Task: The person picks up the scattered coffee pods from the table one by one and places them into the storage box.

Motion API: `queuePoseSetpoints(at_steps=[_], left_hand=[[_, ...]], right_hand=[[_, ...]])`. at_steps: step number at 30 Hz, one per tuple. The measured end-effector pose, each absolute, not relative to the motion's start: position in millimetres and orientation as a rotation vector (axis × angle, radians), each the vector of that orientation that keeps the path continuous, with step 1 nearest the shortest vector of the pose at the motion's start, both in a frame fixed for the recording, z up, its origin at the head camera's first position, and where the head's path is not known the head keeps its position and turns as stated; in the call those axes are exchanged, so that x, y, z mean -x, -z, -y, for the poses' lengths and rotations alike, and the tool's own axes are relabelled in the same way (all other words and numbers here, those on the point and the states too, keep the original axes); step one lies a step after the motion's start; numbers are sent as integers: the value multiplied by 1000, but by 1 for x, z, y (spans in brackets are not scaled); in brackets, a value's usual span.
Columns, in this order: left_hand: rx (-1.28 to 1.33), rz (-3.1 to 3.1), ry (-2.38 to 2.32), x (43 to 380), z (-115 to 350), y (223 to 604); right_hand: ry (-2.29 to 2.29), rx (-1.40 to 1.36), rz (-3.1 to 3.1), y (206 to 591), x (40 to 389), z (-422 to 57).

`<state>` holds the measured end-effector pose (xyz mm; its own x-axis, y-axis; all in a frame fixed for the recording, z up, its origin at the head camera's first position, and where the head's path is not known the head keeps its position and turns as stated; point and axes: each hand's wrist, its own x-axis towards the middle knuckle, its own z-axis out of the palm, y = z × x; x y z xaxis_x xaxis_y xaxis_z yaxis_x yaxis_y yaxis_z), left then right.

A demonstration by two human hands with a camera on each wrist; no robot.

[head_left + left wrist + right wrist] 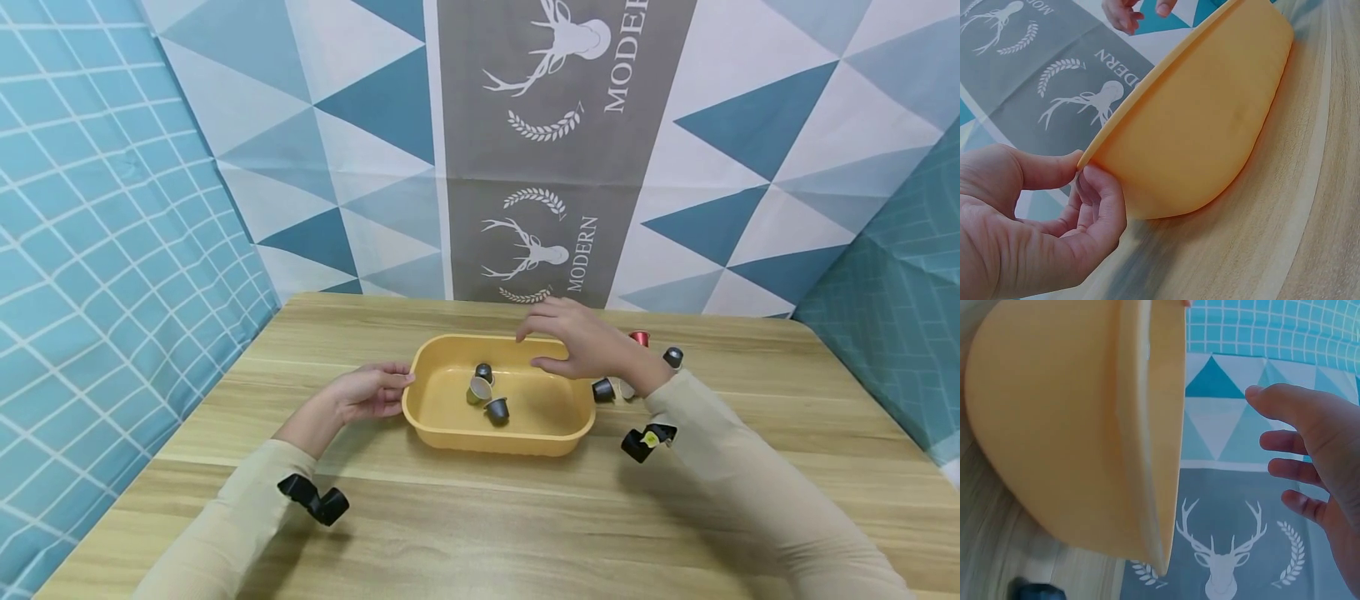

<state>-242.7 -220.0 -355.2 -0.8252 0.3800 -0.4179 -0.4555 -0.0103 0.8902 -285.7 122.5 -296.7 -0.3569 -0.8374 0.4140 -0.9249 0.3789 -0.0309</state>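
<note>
A yellow plastic basin (450, 436) sits on the wooden table with several coffee capsules inside: a dark capsule (497, 411), a pale-lidded capsule (478, 390) and another dark capsule (484, 372). My left hand (372, 390) pinches the basin's left rim between thumb and fingers, seen closely in the left wrist view (1041, 219). Over the basin's far right part hovers my right hand (577, 337), its fingers parted and slightly bent, holding nothing. In the right wrist view that hand (1322, 450) is apart from the basin wall (1047, 425).
Right of the basin lie more capsules: a dark capsule (603, 390), a pale one (626, 389) partly behind the right forearm, a black one (672, 357) and a red one (640, 337). Patterned cloth (375, 167) hangs behind the wooden table (465, 517).
</note>
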Motion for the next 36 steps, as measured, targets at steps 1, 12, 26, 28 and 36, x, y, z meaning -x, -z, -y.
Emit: queuePoseSetpoints(at_steps=[1,12,26,28,36], left_hand=[[79,-1702,-1890,243,220,355],[87,-1698,-1893,245,220,355],[64,-1663,-1911,242,221,356],[65,-1664,-1912,242,221,356],[66,-1674,-1909,242,221,355]], right_hand=[[-367,-1533,2317,297,285,-124],[-366,-1496,2283,300,286,-144],[-394,-1414,2337,312,283,-173],[-407,-1398,2337,313,282,-177],[-438,-1362,2327,320,280,-191]])
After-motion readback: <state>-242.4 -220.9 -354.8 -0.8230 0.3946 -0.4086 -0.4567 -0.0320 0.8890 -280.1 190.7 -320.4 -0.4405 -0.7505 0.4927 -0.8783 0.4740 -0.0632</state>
